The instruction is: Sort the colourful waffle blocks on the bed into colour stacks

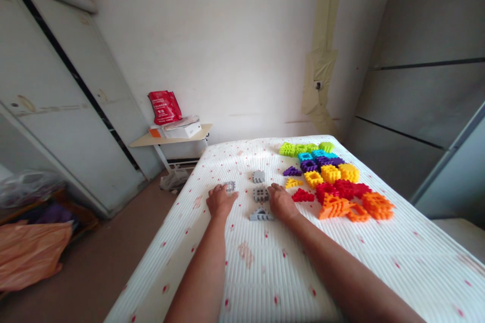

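Note:
Several grey plastic building blocks lie on a white mattress (pixel 265 262) dotted with small red marks. My left hand (pixel 220 201) rests knuckles-up, its fingers curled onto a small grey block (pixel 230 186). My right hand (pixel 281 202) lies next to a square grey block (pixel 260 194), fingers curled down beside it. Another grey block (pixel 258 176) sits just beyond, and a grey arched block (pixel 261 215) lies between my wrists. To the right is a sorted spread of coloured blocks: green (pixel 299 149), blue and purple (pixel 318 160), yellow (pixel 331 174), red (pixel 337 190), orange (pixel 356 207).
A small side table (pixel 170 139) with a white box and a red bag stands by the far wall, left of the mattress. A pale wardrobe (pixel 64 111) fills the left side. Orange plastic bags (pixel 30 252) lie on the brown floor. Grey panels close off the right.

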### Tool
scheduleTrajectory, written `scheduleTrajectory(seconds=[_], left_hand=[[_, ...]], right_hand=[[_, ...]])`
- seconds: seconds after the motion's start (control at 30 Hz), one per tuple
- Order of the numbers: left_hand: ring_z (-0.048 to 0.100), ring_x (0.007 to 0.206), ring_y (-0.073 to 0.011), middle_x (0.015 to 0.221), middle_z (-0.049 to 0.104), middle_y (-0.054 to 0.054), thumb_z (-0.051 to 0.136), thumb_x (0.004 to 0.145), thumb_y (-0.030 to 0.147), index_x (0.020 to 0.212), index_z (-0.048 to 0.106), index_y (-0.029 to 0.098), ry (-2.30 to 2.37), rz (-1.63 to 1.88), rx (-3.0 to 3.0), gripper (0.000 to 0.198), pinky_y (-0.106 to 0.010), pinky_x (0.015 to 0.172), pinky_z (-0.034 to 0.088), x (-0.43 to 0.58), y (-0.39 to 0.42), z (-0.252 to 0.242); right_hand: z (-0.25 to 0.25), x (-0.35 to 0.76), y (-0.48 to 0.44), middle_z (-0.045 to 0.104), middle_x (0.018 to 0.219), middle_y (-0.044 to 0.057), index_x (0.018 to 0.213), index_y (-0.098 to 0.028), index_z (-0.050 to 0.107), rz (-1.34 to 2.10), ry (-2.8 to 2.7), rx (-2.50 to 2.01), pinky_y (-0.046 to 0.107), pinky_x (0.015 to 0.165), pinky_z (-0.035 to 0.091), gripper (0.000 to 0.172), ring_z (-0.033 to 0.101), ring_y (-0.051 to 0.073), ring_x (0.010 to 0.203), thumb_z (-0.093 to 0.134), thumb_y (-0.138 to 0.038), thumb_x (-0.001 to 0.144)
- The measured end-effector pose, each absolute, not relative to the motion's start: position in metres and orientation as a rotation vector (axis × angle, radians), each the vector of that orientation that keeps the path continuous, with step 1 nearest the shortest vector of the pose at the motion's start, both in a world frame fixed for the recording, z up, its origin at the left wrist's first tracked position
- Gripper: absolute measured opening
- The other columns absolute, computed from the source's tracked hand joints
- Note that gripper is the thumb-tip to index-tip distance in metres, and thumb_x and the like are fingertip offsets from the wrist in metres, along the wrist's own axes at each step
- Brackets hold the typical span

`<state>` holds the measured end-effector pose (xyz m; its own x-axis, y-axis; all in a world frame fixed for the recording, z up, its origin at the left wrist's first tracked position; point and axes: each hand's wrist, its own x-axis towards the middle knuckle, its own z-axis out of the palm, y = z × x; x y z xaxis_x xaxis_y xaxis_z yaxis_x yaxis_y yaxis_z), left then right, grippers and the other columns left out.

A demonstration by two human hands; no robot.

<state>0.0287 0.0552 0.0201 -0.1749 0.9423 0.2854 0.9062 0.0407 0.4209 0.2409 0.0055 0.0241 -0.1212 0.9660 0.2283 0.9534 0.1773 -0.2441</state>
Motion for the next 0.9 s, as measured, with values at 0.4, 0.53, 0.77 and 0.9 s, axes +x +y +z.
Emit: scheduleTrajectory(seconds=[0.4, 0.53, 0.77, 0.9], left_hand=[[0.05, 0.104, -0.0326, 0.096, 0.061, -0.016, 0.049, 0.075, 0.031, 0.08, 0.069, 0.017, 2.156, 1.126, 1.766, 0.025, -0.045, 0.087, 0.039, 0.031, 0.049, 0.028], [0.058, 0.093, -0.0276, 0.084, 0.065, -0.012, 0.05, 0.072, 0.028, 0.079, 0.068, 0.018, 1.964, 1.376, 1.585, 0.022, -0.039, 0.085, 0.042, 0.022, 0.047, 0.028], [0.057, 0.056, -0.0154, 0.059, 0.059, -0.002, 0.056, 0.065, 0.039, 0.091, 0.061, 0.012, 1.384, 1.527, 1.267, 0.037, -0.029, 0.058, 0.046, 0.039, 0.039, 0.029], [0.056, 0.053, -0.0125, 0.06, 0.06, -0.001, 0.064, 0.058, 0.038, 0.081, 0.059, 0.014, 1.127, 1.471, 1.217, 0.034, -0.027, 0.057, 0.045, 0.059, 0.026, 0.036]], right_hand=[[0.031, 0.244, 0.003, 0.058, 0.114, 0.014, 0.103, -0.011, 0.061, 0.091, -2.093, -1.807, 0.026, 0.093, 0.038, 0.03, 0.052, 0.018, 0.107, 0.041, -0.007, 0.08], [0.038, 0.246, 0.001, 0.058, 0.116, 0.012, 0.104, -0.013, 0.061, 0.026, -2.055, -1.71, 0.027, 0.095, 0.037, 0.03, 0.051, 0.018, 0.108, 0.042, -0.009, 0.081], [0.048, 0.239, -0.008, 0.063, 0.109, 0.012, 0.107, -0.015, 0.062, -0.027, -1.994, -1.384, 0.033, 0.09, 0.042, 0.027, 0.056, 0.02, 0.1, 0.047, -0.02, 0.085], [0.046, 0.233, -0.009, 0.065, 0.101, 0.012, 0.108, -0.012, 0.061, 0.066, -1.934, -1.259, 0.03, 0.085, 0.045, 0.028, 0.059, 0.019, 0.093, 0.047, -0.023, 0.086]])
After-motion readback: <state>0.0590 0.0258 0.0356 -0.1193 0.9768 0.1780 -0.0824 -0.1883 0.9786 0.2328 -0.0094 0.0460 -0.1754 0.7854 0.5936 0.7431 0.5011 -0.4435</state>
